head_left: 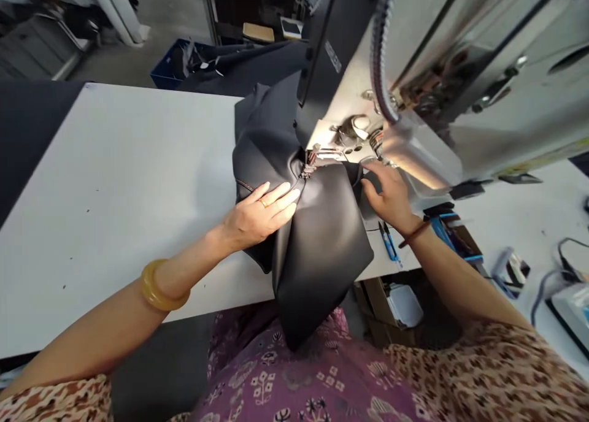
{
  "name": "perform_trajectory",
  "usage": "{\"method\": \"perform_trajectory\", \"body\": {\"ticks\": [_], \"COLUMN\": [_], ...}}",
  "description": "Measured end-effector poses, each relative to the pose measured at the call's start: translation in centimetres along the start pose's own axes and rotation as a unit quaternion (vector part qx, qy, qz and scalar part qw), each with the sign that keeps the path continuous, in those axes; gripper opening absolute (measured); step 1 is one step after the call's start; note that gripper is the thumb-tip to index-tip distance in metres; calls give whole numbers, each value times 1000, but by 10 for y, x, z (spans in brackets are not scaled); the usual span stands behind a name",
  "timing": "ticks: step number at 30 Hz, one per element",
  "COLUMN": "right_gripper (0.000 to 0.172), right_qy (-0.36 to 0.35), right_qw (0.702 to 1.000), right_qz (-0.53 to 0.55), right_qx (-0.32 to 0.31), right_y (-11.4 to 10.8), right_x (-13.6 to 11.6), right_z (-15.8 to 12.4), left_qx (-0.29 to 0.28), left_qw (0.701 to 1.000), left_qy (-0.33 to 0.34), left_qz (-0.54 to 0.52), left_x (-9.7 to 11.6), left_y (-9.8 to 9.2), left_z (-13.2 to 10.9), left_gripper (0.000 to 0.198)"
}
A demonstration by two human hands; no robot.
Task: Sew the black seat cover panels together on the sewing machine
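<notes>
A piece of black leather-like material lies under the needle of a grey sewing machine and hangs off the table's front edge onto my lap. My left hand lies flat on the material just left of the presser foot, fingers stretched out together. My right hand rests on the material's right edge below the machine head, fingers bent down onto it. A seam with piping runs from under my left hand toward the needle.
The white table stretches out to the left. Blue-handled snips lie by my right wrist. A box of small parts sits below the table edge. Blue crates and dark fabric stand behind the table. Cables lie at far right.
</notes>
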State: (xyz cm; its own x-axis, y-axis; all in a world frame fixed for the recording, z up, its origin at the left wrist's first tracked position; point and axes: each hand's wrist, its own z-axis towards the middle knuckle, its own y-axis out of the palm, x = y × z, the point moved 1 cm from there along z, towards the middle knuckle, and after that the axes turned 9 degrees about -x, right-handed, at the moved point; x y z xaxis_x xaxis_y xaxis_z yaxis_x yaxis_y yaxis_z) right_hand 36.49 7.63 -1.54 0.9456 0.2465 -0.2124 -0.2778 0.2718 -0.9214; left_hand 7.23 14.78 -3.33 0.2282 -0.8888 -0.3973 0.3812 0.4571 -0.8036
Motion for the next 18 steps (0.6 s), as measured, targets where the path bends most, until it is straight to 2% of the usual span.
{"method": "perform_trajectory", "body": {"ticks": [2, 3, 5, 8, 14, 18], "right_gripper": [33, 32, 32, 30, 26, 20], "right_qy": [-118, -196, -275, -310, -337, -329], "right_qw": [991, 974, 942, 920, 934, 939], "right_qz": [-53, -80, -115, -129, -49, 11], "right_qx": [-40, -84, -154, -204, -110, -97], "right_y": [-16, -21, -28, -25, -13, -12], "right_x": [-27, -41, -62, -70, -44, -38], "right_z": [5, 12, 29, 47, 39, 37], "left_qx": [-16, -23, -41, -70, -48, -62], "left_qw": [1000, 1000, 999, 996, 995, 996], "left_qy": [10, 17, 30, 49, 59, 56], "left_qz": [-8, -8, 6, 39, 59, 34], "left_x": [-1, -4, -10, -17, -15, -14], "left_y": [0, -1, -2, -5, -11, -15], "left_z": [2, 4, 9, 18, 29, 32], "left_gripper": [30, 30, 29, 29, 26, 29]}}
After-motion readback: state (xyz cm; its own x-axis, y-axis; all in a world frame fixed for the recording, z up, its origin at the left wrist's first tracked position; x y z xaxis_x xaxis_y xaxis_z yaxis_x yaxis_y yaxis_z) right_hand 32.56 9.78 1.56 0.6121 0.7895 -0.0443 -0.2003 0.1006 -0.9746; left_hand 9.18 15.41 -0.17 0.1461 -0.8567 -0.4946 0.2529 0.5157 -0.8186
